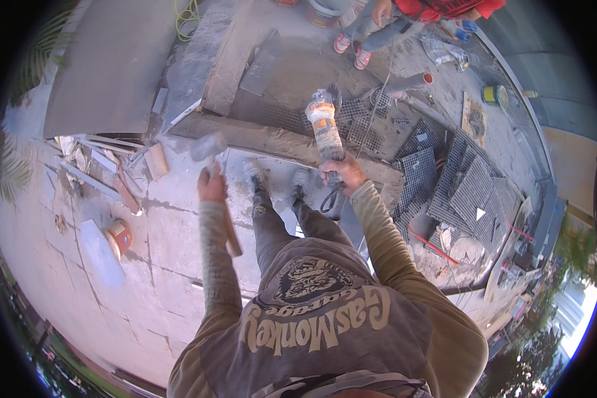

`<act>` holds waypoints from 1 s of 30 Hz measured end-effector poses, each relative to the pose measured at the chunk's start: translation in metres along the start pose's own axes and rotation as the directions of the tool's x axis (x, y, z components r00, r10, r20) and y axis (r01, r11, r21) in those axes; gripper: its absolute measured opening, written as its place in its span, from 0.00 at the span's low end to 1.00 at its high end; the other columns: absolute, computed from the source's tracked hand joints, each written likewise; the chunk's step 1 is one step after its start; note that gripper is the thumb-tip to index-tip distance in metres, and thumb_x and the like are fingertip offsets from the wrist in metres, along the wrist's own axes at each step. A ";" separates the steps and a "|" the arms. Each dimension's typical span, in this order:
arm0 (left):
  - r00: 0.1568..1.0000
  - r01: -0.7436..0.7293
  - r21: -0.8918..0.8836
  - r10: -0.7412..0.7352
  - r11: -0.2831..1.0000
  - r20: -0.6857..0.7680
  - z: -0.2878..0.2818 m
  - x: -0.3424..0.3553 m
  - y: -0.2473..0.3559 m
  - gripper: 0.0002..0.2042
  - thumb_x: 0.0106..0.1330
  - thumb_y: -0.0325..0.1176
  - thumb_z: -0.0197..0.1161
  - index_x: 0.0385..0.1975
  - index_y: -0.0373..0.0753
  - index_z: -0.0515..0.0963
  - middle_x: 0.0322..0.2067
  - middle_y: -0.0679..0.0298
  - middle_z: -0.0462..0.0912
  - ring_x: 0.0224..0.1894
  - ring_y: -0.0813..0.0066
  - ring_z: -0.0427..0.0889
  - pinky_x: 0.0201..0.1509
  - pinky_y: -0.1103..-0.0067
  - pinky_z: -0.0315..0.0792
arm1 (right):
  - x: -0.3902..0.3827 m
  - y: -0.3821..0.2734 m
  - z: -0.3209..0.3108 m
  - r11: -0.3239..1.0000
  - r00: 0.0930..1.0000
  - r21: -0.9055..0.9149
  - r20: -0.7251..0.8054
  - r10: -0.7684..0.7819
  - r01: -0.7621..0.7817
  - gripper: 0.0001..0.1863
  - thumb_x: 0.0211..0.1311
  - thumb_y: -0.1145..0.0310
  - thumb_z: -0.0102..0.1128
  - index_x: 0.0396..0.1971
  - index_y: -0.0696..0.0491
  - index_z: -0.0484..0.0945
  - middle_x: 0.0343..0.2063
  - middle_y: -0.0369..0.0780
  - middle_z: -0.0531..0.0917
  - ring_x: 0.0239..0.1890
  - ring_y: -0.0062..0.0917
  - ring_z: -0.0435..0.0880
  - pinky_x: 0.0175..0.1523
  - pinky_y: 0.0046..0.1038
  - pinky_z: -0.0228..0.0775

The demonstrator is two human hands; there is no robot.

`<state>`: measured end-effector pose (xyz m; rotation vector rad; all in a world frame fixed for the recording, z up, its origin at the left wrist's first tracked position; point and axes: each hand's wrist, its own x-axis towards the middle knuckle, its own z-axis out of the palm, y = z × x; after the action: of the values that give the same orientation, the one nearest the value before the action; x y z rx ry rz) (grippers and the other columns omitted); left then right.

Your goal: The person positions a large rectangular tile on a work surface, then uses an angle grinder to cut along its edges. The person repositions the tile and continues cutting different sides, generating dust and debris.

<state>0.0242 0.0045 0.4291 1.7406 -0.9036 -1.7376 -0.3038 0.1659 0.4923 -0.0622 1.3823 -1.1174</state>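
Observation:
My left hand (212,184) is wrapped round a hammer (231,229), close below its blocky grey head, with the wooden handle pointing back along my forearm. My right hand (346,174) grips the rear of a dusty orange and grey angle grinder (326,132). The grinder points away from me, over the raised concrete edge (252,134) in front of my feet. Its far end is blurred, so I cannot tell whether the disc touches anything. A dark cord hangs from it near my right wrist.
Dark mosaic tile sheets (418,169) lie piled to the right. Beyond the edge stands a person (438,8) in red, near a pipe (411,82). Wood scraps (106,159) and a reddish bucket (119,237) are on the left. A yellow-green bucket (495,97) stands far right.

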 end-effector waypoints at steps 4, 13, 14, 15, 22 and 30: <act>0.981 -0.180 0.177 0.190 0.968 -0.039 0.075 0.021 -0.031 0.18 0.73 0.47 0.64 0.46 0.37 0.77 0.25 0.67 0.78 0.21 0.79 0.74 0.22 0.77 0.68 | 0.008 0.017 0.007 0.999 0.992 -0.047 0.124 0.007 -0.001 0.14 0.52 0.76 0.68 0.40 0.58 0.77 0.23 0.41 0.82 0.23 0.29 0.83 0.29 0.31 0.77; 0.968 -0.243 0.089 0.236 0.966 0.082 0.063 0.004 -0.037 0.15 0.72 0.41 0.65 0.46 0.35 0.79 0.26 0.69 0.78 0.24 0.83 0.71 0.24 0.79 0.64 | -0.009 0.018 -0.014 0.991 0.998 -0.134 0.067 -0.006 0.015 0.21 0.50 0.79 0.68 0.46 0.57 0.74 0.27 0.40 0.82 0.24 0.28 0.83 0.27 0.32 0.77; 0.973 -0.224 0.004 0.223 0.975 0.056 0.049 0.002 -0.043 0.13 0.72 0.40 0.65 0.44 0.36 0.78 0.25 0.71 0.75 0.24 0.86 0.66 0.22 0.80 0.59 | -0.007 0.023 -0.026 0.991 0.998 -0.135 0.063 -0.002 0.010 0.23 0.49 0.80 0.68 0.47 0.57 0.74 0.27 0.40 0.83 0.24 0.27 0.83 0.27 0.32 0.77; 0.987 -0.158 0.069 0.157 0.985 0.013 0.026 0.003 -0.046 0.13 0.70 0.39 0.66 0.44 0.36 0.77 0.24 0.71 0.75 0.23 0.86 0.66 0.22 0.80 0.59 | -0.008 0.019 -0.032 0.989 0.998 -0.145 0.064 -0.011 0.020 0.24 0.49 0.80 0.69 0.48 0.57 0.74 0.27 0.40 0.83 0.24 0.27 0.84 0.27 0.32 0.77; 0.974 0.169 0.127 -0.146 0.977 -0.171 -0.082 -0.063 -0.082 0.15 0.70 0.47 0.67 0.35 0.42 0.74 0.12 0.73 0.63 0.09 0.79 0.63 0.10 0.77 0.55 | -0.034 -0.016 -0.040 0.981 0.985 -0.111 0.076 -0.153 0.161 0.24 0.51 0.80 0.73 0.49 0.56 0.74 0.29 0.39 0.84 0.25 0.27 0.85 0.28 0.32 0.79; 0.966 -0.009 0.228 0.067 0.974 -0.251 -0.098 -0.138 -0.068 0.10 0.65 0.34 0.68 0.33 0.39 0.72 0.16 0.71 0.67 0.10 0.79 0.65 0.10 0.78 0.58 | -0.049 -0.037 0.018 0.808 0.851 0.304 -0.019 -0.525 0.505 0.20 0.54 0.80 0.69 0.46 0.55 0.73 0.34 0.39 0.82 0.32 0.28 0.85 0.38 0.32 0.82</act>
<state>0.1342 0.1435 0.4718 2.0230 -1.0408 -1.3848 -0.3012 0.1684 0.5563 -0.2688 1.1456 -1.7591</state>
